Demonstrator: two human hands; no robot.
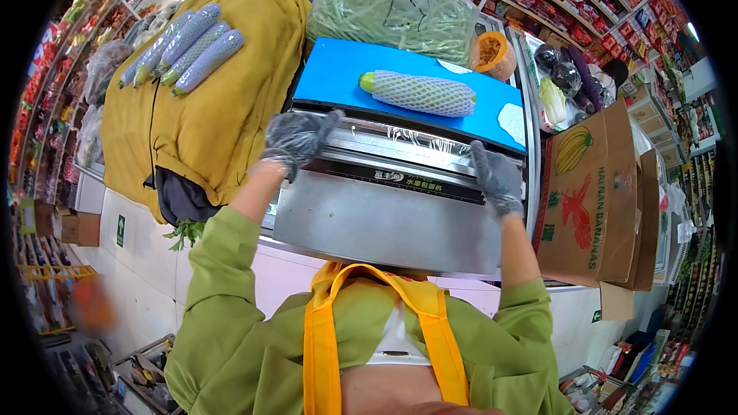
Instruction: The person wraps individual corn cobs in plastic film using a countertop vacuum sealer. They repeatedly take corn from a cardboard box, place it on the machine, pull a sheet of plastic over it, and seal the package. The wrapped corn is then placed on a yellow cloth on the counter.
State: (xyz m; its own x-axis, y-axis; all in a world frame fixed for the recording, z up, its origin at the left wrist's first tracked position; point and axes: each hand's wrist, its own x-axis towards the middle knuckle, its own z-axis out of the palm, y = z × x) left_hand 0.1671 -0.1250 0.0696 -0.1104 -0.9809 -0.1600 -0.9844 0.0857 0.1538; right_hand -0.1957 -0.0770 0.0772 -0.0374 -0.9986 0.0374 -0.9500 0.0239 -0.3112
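A cling-film wrapping machine (386, 219) with a steel front plate is before me. My left hand (297, 135), in a dark translucent glove, is curled at the left end of its film slot. My right hand (497, 176), gloved alike, is at the right end, thumb pointing away from me. Shiny clear film (403, 139) shows between the hands; whether the fingers pinch it is unclear. Beyond the slot, a green squash (424, 93) in a white foam net lies on the machine's blue top (340, 72).
Several netted, film-wrapped squashes (202, 52) lie on a mustard-yellow jacket (230, 109) at left. Behind the machine are a bag of green vegetables (398, 17) and a cut pumpkin (494, 56). A banana carton (588, 196) stands close at right, near eggplants (581, 72) and a cabbage (552, 101).
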